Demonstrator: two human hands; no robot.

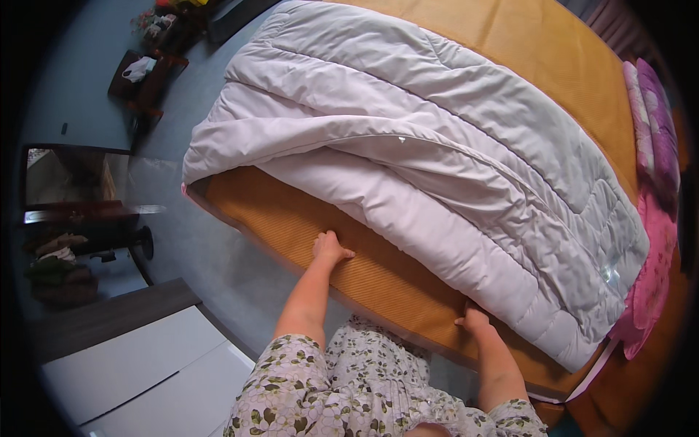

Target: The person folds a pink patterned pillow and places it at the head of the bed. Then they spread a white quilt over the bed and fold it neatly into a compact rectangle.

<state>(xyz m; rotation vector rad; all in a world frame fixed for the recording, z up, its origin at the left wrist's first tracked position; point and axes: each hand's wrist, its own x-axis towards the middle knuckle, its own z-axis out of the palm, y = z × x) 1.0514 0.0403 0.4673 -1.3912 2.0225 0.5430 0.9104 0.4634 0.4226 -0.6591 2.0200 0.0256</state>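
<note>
A pale grey-white quilt (437,160) lies over an orange-ochre woven mat (306,226). At the far end sit a purple pillow with pale flowers (659,124) and a bright pink cloth (652,269). The person's dress (342,393) is cream with olive-green flowers. The floor (182,240) is grey-blue; a nearby cabinet top (131,364) is white with a dark brown edge.
</note>
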